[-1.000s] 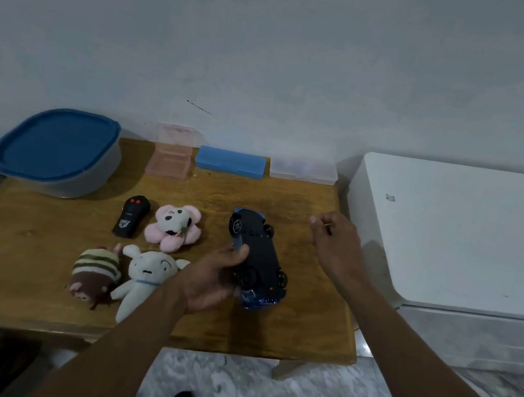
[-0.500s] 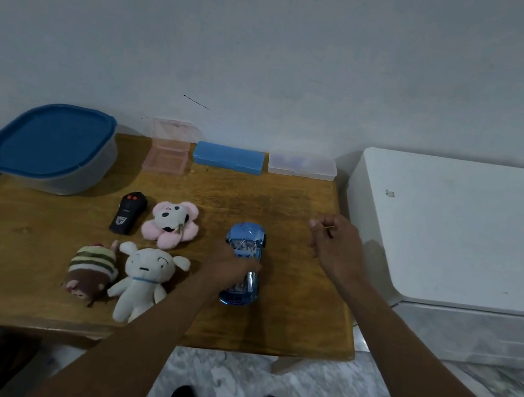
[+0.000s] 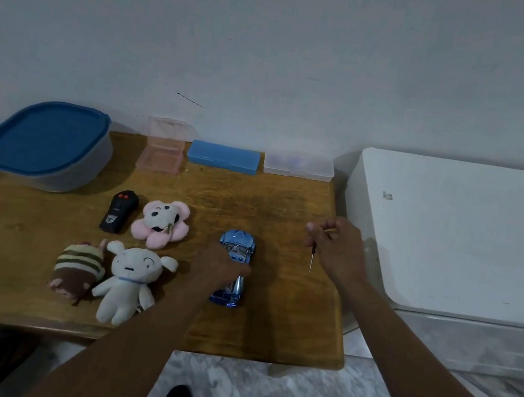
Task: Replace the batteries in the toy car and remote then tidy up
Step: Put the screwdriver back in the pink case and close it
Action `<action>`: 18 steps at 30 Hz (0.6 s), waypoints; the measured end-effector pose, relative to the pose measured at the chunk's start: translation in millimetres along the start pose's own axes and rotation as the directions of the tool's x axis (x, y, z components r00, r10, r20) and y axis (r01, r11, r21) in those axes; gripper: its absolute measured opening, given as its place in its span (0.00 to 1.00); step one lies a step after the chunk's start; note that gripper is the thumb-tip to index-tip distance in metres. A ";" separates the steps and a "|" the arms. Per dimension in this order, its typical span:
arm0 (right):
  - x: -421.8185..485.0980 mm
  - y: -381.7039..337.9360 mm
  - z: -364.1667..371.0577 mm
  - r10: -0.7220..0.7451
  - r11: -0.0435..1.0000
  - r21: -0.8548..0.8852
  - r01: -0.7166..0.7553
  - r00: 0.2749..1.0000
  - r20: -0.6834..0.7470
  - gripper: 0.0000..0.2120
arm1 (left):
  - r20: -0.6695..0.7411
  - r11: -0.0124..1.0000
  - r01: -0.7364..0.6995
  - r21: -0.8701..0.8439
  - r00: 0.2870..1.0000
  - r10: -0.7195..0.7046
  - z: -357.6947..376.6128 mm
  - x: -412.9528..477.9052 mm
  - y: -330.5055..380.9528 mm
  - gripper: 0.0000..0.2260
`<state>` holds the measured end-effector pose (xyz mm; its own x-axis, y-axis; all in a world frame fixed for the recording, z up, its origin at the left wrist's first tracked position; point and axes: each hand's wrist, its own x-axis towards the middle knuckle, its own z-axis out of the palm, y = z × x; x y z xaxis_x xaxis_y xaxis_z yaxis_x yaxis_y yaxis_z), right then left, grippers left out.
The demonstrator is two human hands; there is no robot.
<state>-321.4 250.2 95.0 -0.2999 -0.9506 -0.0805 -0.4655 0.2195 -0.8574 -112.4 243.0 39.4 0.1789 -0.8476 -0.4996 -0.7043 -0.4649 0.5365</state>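
Toy car (image 3: 233,267) under left hand (image 3: 217,266)

Remote (image 3: 118,215) lies left of toy car (image 3: 233,266) on table (image 3: 285,322).

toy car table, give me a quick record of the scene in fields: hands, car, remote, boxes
left hand: resting on the toy car
right hand: grip shut on a small screwdriver, tip down
toy car: blue, wheels down on the wooden table
remote: black, untouched, beside the pink plush
boxes: pink case open; blue case shut
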 end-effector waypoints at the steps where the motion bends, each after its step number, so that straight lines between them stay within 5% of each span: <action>1: 2.5 2.2 -0.7 0.001 1.000 0.001 -0.001 1.000 0.011 0.07 | -0.006 1.000 -0.002 -0.008 1.000 0.002 -0.3 -0.9 1.6 0.32; 7: 14.8 1.0 -8.8 -0.013 0.999 0.033 0.009 0.993 0.120 0.06 | -0.021 0.990 -0.115 -0.085 0.993 0.113 -2.2 -7.7 1.8 0.22; 11: 21.7 -8.3 -10.5 -0.027 0.997 0.072 0.013 0.978 0.205 0.08 | -0.198 0.982 -0.186 0.037 0.962 0.190 -11.9 -27.5 3.6 0.11; 14: 20.3 -22.2 2.4 -0.094 0.995 0.043 0.087 0.969 0.227 0.05 | -0.332 0.963 -0.247 0.105 0.904 0.268 -27.8 -38.8 -8.8 0.11; 18: 26.7 -47.0 29.3 -0.147 0.989 0.040 0.142 0.950 0.274 0.04 | -0.463 0.971 -0.237 -0.032 0.864 0.196 -60.4 -40.5 -20.1 0.21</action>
<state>-283.0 208.0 118.3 0.0119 -0.9959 -0.0895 -0.4696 0.0735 -0.8798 -64.1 271.2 89.9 0.3351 -0.9421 -0.0116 -0.7045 -0.2587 0.6609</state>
